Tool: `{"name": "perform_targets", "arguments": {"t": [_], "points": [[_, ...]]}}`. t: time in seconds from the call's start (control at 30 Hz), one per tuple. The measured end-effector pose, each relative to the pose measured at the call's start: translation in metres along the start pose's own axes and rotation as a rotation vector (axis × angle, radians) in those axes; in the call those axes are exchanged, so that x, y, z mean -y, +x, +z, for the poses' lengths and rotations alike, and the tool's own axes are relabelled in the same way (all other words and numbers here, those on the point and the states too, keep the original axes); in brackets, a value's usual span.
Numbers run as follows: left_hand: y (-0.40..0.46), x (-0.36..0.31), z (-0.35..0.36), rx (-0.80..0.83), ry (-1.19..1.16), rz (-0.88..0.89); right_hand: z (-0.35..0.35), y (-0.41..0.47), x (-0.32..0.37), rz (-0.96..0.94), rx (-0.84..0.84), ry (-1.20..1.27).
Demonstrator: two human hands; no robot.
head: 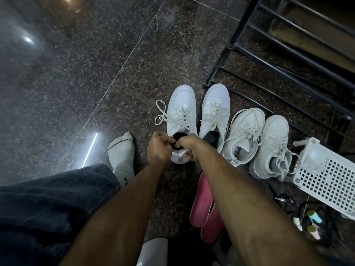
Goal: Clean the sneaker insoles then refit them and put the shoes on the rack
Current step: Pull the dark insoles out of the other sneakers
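Two pairs of white sneakers stand in a row on the dark stone floor. Both my hands work at the heel opening of the leftmost sneaker (181,112). My left hand (159,148) pinches the collar on the left side, its fingers reaching into the black opening. My right hand (187,148) grips the heel rim, with fingers curled under the heel. The black inside is mostly hidden by my fingers. Its partner sneaker (216,110) shows a black lining. Two pink insoles (203,206) lie on the floor under my right forearm.
A second pair of white sneakers (259,139) sits to the right, beside a white perforated basket (326,179). A black metal shoe rack (288,60) stands behind the shoes. Small bottles and cords (313,225) lie at lower right. My socked foot (121,154) rests left.
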State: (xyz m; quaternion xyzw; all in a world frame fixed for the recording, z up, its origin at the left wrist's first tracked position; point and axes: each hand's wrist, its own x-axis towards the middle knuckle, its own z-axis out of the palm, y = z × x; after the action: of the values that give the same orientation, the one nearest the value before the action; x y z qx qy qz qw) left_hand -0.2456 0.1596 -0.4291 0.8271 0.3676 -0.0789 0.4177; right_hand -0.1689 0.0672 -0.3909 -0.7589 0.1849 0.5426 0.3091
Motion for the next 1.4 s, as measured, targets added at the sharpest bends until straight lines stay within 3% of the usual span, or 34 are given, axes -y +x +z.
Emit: {"name": "perform_targets", "arguments": {"t": [0.1,0.2,0.3,0.4,0.57,0.8,0.93,1.1,1.4], "points": [[0.0,0.001,0.001,-0.001,-0.004,-0.003,0.015,0.006,-0.001,-0.023,-0.031,-0.038],[0.0,-0.001,0.001,-0.008,0.014,0.001,0.029,0.003,-0.014,-0.085,-0.131,-0.341],[0.0,-0.001,0.003,-0.003,0.0,0.011,0.032,-0.004,-0.03,-0.201,-0.205,-0.448],[0.001,0.001,0.004,-0.008,-0.02,0.0,0.026,-0.004,-0.025,-0.197,-0.185,-0.221],[0.007,0.003,0.002,0.011,-0.088,-0.034,0.01,-0.01,-0.009,-0.069,-0.013,0.138],[0.008,0.008,0.002,0.018,-0.114,-0.045,-0.004,-0.006,0.003,0.138,0.191,0.082],[0.008,0.008,0.002,0.006,-0.122,-0.048,0.009,0.003,0.003,0.158,0.148,0.088],[0.01,0.01,0.003,0.024,-0.146,-0.027,0.038,0.016,-0.011,-0.042,-0.089,0.053],[0.014,0.016,0.006,0.027,-0.191,0.03,0.012,0.011,-0.024,-0.088,-0.1,0.208]]}}
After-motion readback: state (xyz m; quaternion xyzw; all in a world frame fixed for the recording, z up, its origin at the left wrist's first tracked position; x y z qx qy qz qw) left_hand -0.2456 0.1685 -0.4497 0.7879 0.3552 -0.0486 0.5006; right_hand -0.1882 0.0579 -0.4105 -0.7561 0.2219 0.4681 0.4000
